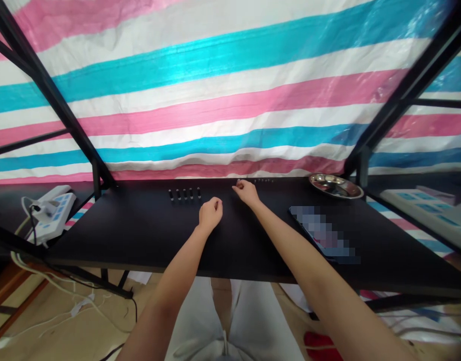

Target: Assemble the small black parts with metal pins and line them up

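My left hand [211,214] is closed over the middle of the black table, fingers curled together. Whatever it may hold is hidden. Just left of it, several small black cylinders with silvery tops [184,194] stand in a row. Farther back and to the right, my right hand [247,192] has its fingers pinched together near the table's rear edge. A tiny thing shows at its fingertips, too small to name. Beside that hand, to the right, a row of tiny light pieces [263,180] lies along the rear edge.
A shiny round metal dish [336,186] sits at the back right of the black table [140,235]. In front of it lies a phone-like slab [322,233], its face blurred. Black metal frame posts [53,100] rise at both sides. A power strip [55,218] is at far left.
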The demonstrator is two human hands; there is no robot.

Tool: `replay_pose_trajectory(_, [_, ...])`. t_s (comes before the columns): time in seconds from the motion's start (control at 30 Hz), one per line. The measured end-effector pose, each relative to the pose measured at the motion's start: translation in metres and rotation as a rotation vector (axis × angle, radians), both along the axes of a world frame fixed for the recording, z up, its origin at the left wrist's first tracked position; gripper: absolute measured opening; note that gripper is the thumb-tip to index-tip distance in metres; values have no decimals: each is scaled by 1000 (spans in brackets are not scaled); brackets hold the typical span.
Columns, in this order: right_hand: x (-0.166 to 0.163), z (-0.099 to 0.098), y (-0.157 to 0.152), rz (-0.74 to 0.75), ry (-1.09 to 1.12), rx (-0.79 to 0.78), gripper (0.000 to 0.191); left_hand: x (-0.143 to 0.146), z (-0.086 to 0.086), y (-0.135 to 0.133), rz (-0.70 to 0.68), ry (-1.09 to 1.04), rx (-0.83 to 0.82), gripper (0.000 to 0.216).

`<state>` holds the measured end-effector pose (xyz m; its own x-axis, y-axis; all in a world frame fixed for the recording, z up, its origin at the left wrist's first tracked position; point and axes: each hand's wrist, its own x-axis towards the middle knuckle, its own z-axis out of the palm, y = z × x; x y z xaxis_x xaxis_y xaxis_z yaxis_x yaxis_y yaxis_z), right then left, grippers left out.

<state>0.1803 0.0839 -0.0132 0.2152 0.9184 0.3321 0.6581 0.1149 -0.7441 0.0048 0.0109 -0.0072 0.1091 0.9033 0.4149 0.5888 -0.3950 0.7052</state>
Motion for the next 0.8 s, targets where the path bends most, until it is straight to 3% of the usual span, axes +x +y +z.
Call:
replay_pose_trajectory(0.23, [12,-11,22,-46,-88,-62,10,1,4,-4,-40,137,32,23])
replay_pose_trajectory(0.8, [16,-22,36,-8,-171,-98,11,4,3,-6,-183,286,58,27])
